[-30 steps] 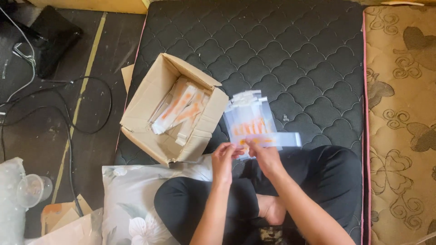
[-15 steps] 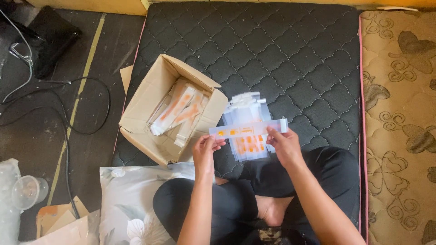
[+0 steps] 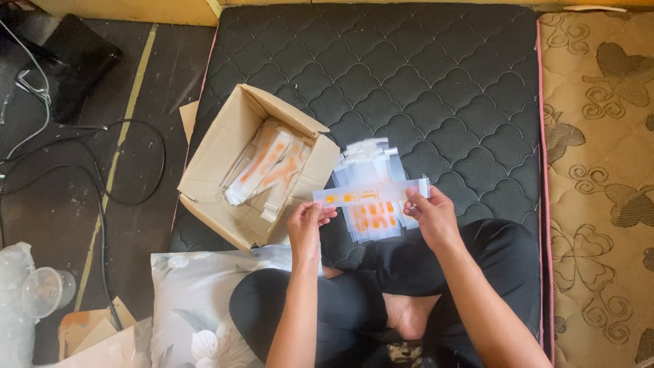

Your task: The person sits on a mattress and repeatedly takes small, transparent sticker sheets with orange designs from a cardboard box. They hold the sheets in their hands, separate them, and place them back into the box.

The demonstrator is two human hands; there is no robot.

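Note:
I hold a long clear plastic strip packet [image 3: 371, 192] with orange print stretched level between both hands. My left hand [image 3: 308, 225] pinches its left end and my right hand [image 3: 430, 217] pinches its right end. Under the strip, on the black quilted mattress [image 3: 436, 82], lies a pile of similar clear packets [image 3: 371, 204] with orange marks. An open cardboard box [image 3: 228, 174] with more white and orange packets [image 3: 269, 170] stands just left of my left hand.
I sit cross-legged in dark trousers, with a flowered pillow [image 3: 194, 300] at my left knee. Black cables [image 3: 102, 170] and a dark bag [image 3: 75, 68] lie on the floor to the left. A clear plastic cup [image 3: 44, 289] is at bottom left. A brown patterned mattress [image 3: 599, 177] borders the right.
My hands have lifted one strip packet off the pile and moved apart, drawing it out flat between them. The pile and the box have stayed in place.

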